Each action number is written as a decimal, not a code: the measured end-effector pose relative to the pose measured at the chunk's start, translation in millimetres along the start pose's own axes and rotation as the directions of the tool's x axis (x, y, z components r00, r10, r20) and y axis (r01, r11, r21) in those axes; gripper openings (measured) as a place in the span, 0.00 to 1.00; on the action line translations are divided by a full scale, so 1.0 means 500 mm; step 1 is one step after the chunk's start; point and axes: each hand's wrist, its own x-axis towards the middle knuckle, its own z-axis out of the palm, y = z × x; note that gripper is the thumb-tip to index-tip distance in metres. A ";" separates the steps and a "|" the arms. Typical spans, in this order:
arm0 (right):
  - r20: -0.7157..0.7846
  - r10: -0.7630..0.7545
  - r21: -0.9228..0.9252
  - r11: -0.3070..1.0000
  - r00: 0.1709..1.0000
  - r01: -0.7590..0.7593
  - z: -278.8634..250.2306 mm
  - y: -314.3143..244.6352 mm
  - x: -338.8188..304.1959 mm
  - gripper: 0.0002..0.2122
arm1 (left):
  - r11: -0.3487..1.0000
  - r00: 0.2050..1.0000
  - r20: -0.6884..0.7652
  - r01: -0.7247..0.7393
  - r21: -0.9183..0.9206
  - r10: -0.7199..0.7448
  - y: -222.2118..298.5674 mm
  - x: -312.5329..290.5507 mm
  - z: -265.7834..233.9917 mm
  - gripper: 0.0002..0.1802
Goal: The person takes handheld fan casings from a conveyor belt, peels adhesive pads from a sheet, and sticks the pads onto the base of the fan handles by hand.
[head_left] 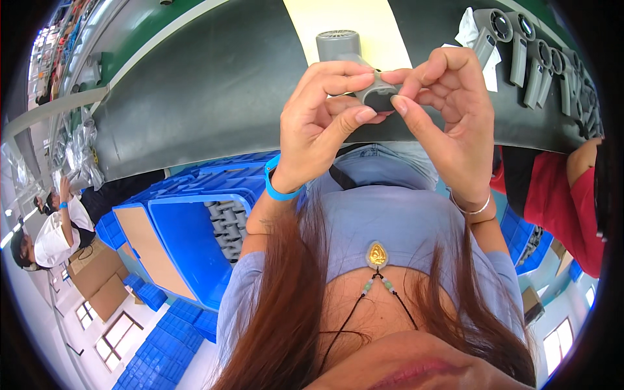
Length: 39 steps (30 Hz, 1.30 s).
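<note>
A grey handheld hair dryer, with a slotted grille on its round head, is in front of me at the near side of the bench. Its handle end points toward me and shows a dark, recessed face. My left hand is closed around the handle, fingertips on top and thumb below. From the other side, the thumb and forefinger of my right hand pinch the rim of that end. Whether a small part sits between those fingertips is too small to tell.
A yellow sheet lies on the dark bench mat. Several similar grey dryers line the bench at right, beside white paper. Blue crates, one holding grey parts, stand at my left. A person in red is close at right.
</note>
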 end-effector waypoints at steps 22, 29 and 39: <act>0.023 -0.129 0.077 0.989 0.991 0.127 -0.010 0.017 0.003 0.16 | 0.986 0.998 -0.054 0.024 -0.165 -0.033 -0.006 0.004 0.001 0.15; 0.006 -0.057 0.062 0.996 0.998 0.057 -0.008 0.011 0.006 0.16 | 0.988 0.999 -0.039 0.016 -0.151 -0.022 -0.008 0.003 0.002 0.15; 0.000 -0.048 0.041 0.998 0.999 0.048 -0.005 0.006 0.006 0.15 | 0.986 0.999 -0.034 0.025 -0.167 -0.031 -0.009 0.003 0.003 0.15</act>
